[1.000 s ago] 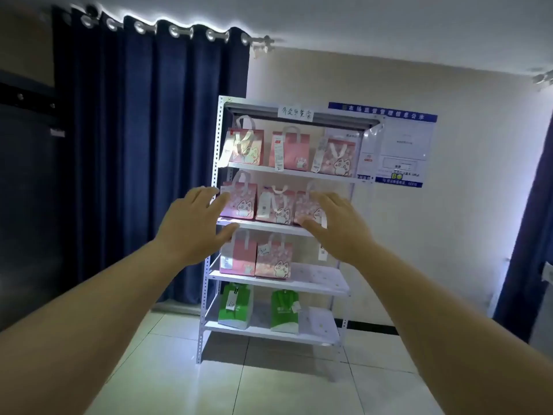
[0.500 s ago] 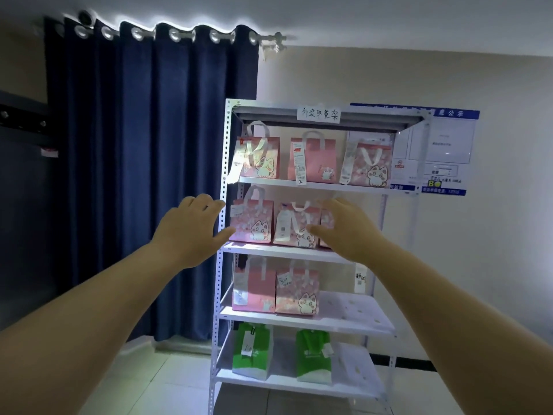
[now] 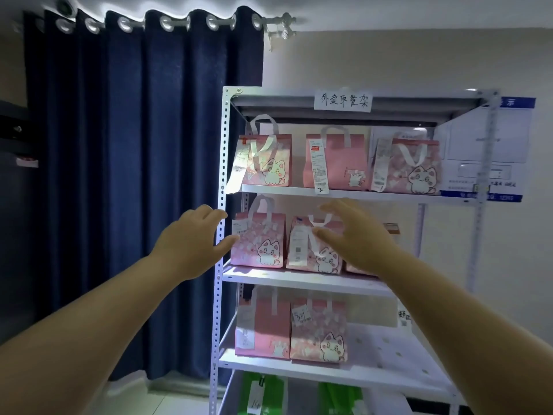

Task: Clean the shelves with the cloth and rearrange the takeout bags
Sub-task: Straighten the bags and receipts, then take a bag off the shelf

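Note:
A white metal shelf unit point(image 3: 222, 163) stands against the wall. Pink takeout bags with cat prints fill its upper levels: three on top point(image 3: 335, 163), three on the second level, two on the third point(image 3: 318, 330). Green bags point(image 3: 263, 393) sit on the lowest level. My left hand point(image 3: 194, 241) reaches out, fingers spread, beside the second level's left bag point(image 3: 258, 238), in front of the shelf's left post. Spread open and empty, my right hand point(image 3: 353, 235) hovers in front of the middle bag point(image 3: 311, 244) and hides most of the right one. No cloth is visible.
A dark blue curtain point(image 3: 134, 175) hangs to the left of the shelf. A blue-and-white notice point(image 3: 505, 151) is on the wall behind its right side. A handwritten paper label point(image 3: 342, 100) is stuck on the top edge. The right part of the third level has bare board point(image 3: 389, 351).
The view has closed in on the shelf and both hands have moved nearer the second-level bags. Both hands stay empty.

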Action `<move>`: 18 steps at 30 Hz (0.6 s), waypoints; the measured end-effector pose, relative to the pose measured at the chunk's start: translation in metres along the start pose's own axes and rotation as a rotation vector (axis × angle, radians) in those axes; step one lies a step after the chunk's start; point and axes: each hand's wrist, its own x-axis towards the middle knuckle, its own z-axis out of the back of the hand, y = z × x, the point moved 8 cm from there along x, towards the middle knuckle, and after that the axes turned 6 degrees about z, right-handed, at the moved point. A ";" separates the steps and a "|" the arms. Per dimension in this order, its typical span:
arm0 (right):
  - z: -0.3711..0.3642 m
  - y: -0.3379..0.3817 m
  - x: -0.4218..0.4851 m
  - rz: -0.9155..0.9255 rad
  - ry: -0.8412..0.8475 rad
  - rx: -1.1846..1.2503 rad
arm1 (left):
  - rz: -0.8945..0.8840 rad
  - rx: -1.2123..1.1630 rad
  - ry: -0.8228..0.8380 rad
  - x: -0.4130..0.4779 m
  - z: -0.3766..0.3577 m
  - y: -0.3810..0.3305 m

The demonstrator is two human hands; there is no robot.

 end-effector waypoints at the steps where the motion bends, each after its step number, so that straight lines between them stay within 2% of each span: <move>1: -0.011 -0.010 0.013 0.001 -0.002 0.012 | 0.003 0.002 -0.005 0.014 -0.011 0.004; 8: -0.089 -0.070 0.101 0.031 -0.026 0.086 | 0.076 -0.025 -0.035 0.098 -0.084 0.042; 18: -0.192 -0.105 0.203 0.074 -0.050 0.128 | 0.170 -0.038 0.011 0.183 -0.185 0.121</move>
